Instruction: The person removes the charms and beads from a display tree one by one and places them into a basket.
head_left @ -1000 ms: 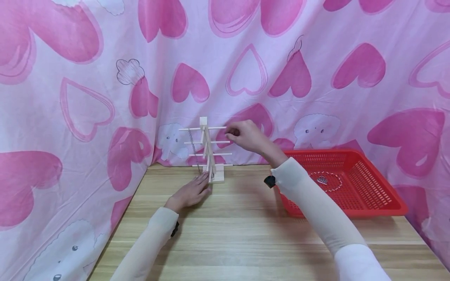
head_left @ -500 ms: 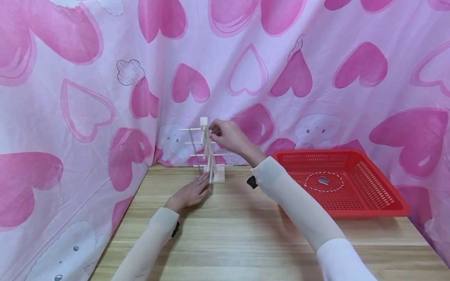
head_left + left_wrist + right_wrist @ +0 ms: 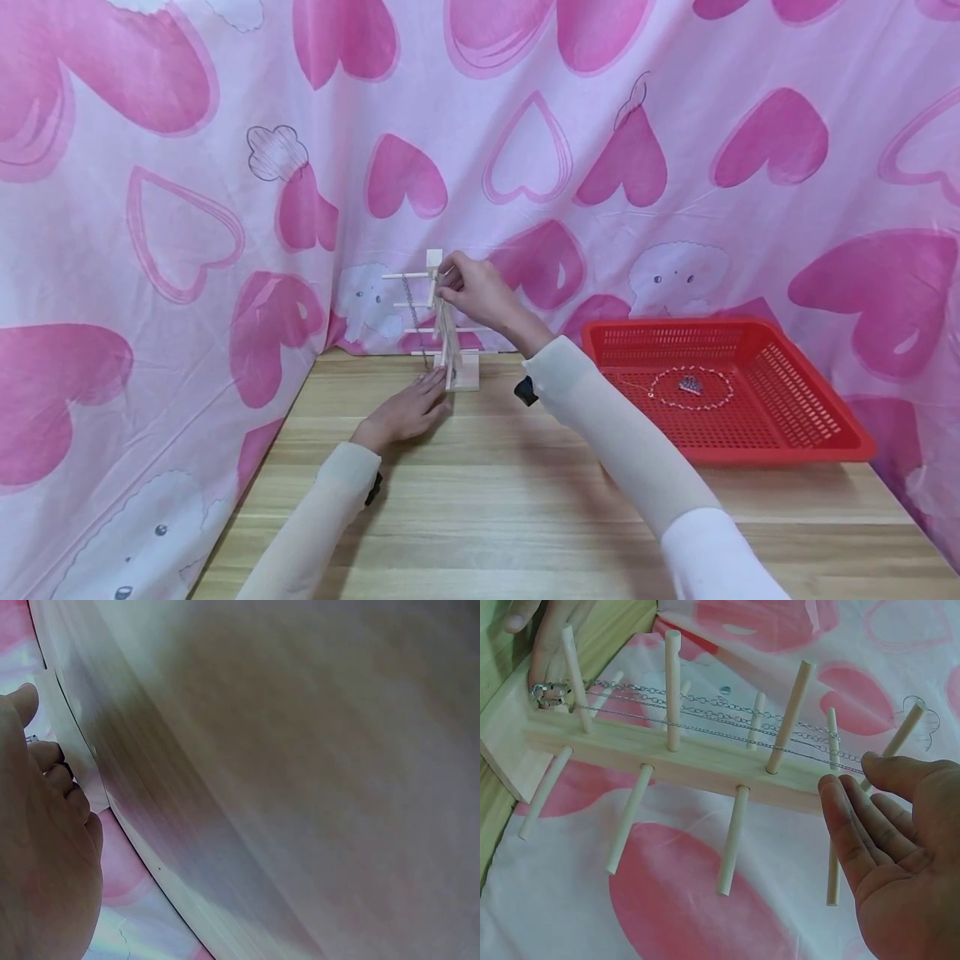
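Observation:
A pale wooden peg stand (image 3: 434, 260) stands at the back of the table. One silver chain (image 3: 412, 312) hangs from its left pegs. At the top of the post, my right hand (image 3: 480, 292) has thumb and fingertips at the upper end of a fine silver necklace (image 3: 727, 736), pinching it close to a peg. The chain runs down along the post to a shiny silver pendant (image 3: 551, 694) near the base. My left hand (image 3: 405, 412) rests with extended fingers against the stand's foot; its fingertips are partly hidden in the left wrist view.
A red plastic basket (image 3: 817, 408) sits at the right of the wooden table (image 3: 480, 517). Inside lie a beaded necklace (image 3: 731, 387) and a small silver piece (image 3: 691, 385). A pink heart-patterned curtain (image 3: 525, 50) hangs close behind and to the left.
My right hand has moved left from the outer end of the top right peg to the post. My left hand has stayed at the foot of the stand.

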The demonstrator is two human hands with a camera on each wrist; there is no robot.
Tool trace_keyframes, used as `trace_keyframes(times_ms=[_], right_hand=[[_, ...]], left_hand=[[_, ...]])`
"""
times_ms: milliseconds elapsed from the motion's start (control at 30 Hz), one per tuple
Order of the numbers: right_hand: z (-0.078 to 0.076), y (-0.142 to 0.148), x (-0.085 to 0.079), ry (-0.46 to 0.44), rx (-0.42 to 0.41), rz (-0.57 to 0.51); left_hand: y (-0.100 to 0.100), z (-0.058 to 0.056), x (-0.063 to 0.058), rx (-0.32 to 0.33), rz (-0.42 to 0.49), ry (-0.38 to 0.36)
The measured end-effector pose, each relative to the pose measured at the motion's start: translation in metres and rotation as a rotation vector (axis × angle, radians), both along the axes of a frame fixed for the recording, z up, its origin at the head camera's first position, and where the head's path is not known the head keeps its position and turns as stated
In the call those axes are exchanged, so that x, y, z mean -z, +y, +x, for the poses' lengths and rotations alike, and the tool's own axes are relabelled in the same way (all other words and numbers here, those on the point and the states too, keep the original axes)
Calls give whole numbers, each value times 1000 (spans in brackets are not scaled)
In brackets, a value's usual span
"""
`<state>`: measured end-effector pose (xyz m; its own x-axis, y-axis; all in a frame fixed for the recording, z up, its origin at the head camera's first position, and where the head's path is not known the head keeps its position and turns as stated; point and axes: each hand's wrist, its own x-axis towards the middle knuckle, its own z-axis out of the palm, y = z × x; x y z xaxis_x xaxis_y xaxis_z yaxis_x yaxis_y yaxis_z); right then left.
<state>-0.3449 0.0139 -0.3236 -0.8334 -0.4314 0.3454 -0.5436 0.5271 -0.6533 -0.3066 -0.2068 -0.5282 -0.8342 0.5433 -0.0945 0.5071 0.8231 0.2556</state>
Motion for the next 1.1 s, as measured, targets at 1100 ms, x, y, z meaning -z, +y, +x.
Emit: trace_keyframes(times_ms=[1100], right_hand=[[-4, 0, 0, 171, 4, -67]], left_hand=[[1, 5, -5, 18, 14, 8]])
